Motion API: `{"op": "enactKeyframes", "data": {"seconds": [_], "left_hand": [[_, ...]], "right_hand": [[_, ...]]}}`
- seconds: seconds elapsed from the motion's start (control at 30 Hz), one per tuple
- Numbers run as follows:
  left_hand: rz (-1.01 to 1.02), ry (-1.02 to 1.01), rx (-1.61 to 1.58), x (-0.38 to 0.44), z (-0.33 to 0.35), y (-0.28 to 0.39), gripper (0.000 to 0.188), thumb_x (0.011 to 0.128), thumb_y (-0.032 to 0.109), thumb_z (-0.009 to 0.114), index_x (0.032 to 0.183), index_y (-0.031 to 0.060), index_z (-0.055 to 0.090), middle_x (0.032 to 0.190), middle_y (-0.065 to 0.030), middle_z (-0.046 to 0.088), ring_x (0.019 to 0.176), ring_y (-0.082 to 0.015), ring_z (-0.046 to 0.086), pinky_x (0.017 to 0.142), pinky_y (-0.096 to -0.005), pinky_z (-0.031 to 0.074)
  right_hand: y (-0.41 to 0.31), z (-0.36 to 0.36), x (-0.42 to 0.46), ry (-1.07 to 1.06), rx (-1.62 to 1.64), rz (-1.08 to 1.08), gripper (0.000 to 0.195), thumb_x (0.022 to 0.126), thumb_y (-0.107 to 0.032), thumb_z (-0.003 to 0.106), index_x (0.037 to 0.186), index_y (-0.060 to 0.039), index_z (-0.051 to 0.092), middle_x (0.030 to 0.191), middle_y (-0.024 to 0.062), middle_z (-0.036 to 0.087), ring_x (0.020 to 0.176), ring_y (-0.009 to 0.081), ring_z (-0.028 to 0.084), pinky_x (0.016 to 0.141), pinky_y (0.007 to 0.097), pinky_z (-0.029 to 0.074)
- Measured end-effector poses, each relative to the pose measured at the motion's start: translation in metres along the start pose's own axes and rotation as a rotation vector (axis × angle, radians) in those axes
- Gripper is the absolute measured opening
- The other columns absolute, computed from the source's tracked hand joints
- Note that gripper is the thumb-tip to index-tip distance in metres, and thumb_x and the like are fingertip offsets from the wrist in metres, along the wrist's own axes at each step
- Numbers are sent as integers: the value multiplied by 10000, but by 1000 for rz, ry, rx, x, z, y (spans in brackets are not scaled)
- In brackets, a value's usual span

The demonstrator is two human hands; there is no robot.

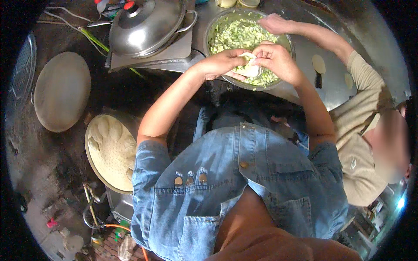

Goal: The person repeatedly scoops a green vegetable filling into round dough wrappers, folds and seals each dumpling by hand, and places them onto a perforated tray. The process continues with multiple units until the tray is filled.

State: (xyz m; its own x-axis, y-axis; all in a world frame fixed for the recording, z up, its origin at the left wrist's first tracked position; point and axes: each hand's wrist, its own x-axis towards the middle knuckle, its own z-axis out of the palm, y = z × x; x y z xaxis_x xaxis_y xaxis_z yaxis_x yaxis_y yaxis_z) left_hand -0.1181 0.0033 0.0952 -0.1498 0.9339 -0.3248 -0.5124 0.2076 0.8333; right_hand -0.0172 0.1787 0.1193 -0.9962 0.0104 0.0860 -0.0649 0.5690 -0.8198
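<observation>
Over a wide metal bowl [290, 49], my left hand [223, 62] cups a round of dough [253, 70] with chopped green filling in its fold. The fingertips of my right hand [276, 60] pinch the upper edge of that dough. Below and behind both hands, loose chopped green filling [233, 34] spreads across the bowl. At the bowl's far right rim, another person's hand [274, 24] reaches in over the filling; my hands and the angle leave unclear what it holds.
Flat dough rounds [318, 64] lie on the metal table at right, one by a dark handle. A lidded pan [147, 29] stands on a stove at upper left. To my left are a round board [62, 91] and a basin of pale batter or dough [111, 156]. A person in a tan shirt [356, 153] is close at right.
</observation>
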Motion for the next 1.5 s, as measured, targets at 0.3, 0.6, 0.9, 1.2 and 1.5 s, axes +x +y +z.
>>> {"op": "enactKeyframes", "data": {"seconds": [0.3, 0.6, 0.9, 1.2, 1.5], "left_hand": [[101, -5, -109, 3, -13, -30, 518, 848, -51, 488, 1334, -49, 308, 1243, -169, 468, 1068, -233, 542, 933, -347, 473], [42, 120, -56, -10, 24, -20, 389, 926, 124, 458, 1285, -6, 383, 1160, -115, 522, 1015, -207, 570, 843, -335, 531], [61, -70, -140, -24, 40, -7, 584, 860, 27, 477, 1378, -29, 215, 1250, -169, 457, 1095, -228, 525, 925, -335, 470], [120, 41, -25, -13, 41, -25, 444, 881, 6, 469, 1295, -87, 335, 1143, -162, 535, 1008, -222, 582, 905, -294, 480], [65, 58, 191, -15, 57, -14, 445, 922, 115, 444, 1329, -22, 331, 1158, -129, 535, 996, -235, 581, 845, -316, 524]], "right_hand": [[-6, 23, -26, 99, 32, 96, 100, 776, -18, 598, 864, 20, 629, 783, 113, 574, 754, 224, 583, 684, 306, 454], [-8, 22, -49, 159, -491, -359, 42, 787, -68, 580, 823, -55, 595, 839, 106, 539, 794, 313, 577, 681, 397, 475], [-14, -3, -56, 141, -296, -344, 60, 782, -68, 591, 828, -30, 584, 795, 119, 538, 739, 323, 575, 643, 397, 461], [-19, 12, -75, 164, -114, -243, 98, 777, -25, 593, 873, -15, 611, 806, 123, 566, 751, 317, 582, 658, 370, 472], [-35, -2, -68, 255, -359, -304, 70, 765, -45, 598, 831, -19, 601, 787, 110, 556, 756, 302, 580, 648, 368, 473]]}}
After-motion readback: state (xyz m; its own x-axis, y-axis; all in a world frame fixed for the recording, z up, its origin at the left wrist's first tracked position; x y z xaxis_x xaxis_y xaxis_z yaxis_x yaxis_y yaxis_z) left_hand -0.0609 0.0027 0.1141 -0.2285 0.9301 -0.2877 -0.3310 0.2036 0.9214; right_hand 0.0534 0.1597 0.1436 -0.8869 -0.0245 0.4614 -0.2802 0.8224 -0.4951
